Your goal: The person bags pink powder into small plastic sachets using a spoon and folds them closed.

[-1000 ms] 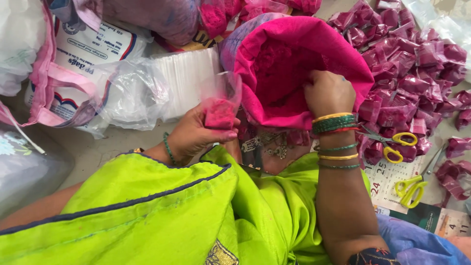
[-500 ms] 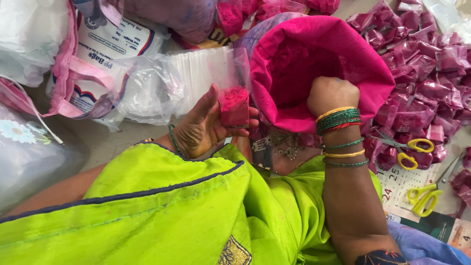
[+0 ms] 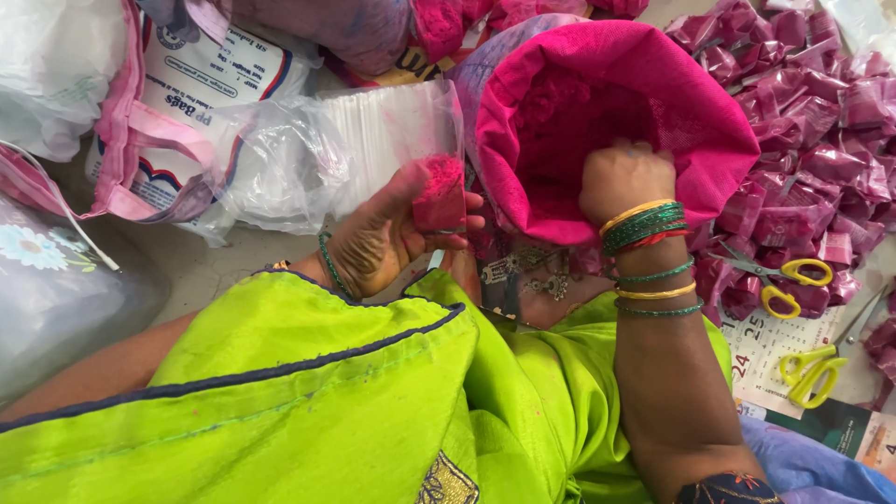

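Person's dress and ornaments, seen from above. Garment — bright lime-green cloth with a thin dark-blue piping line across it and a small gold embroidered motif near the lower edge. Right wrist — a stack of bangles in yellow-gold, green and red, with three thinner green and gold bangles spaced further up the forearm. Left wrist — slim green bangles. A dark patterned sleeve edge shows at the right upper arm.
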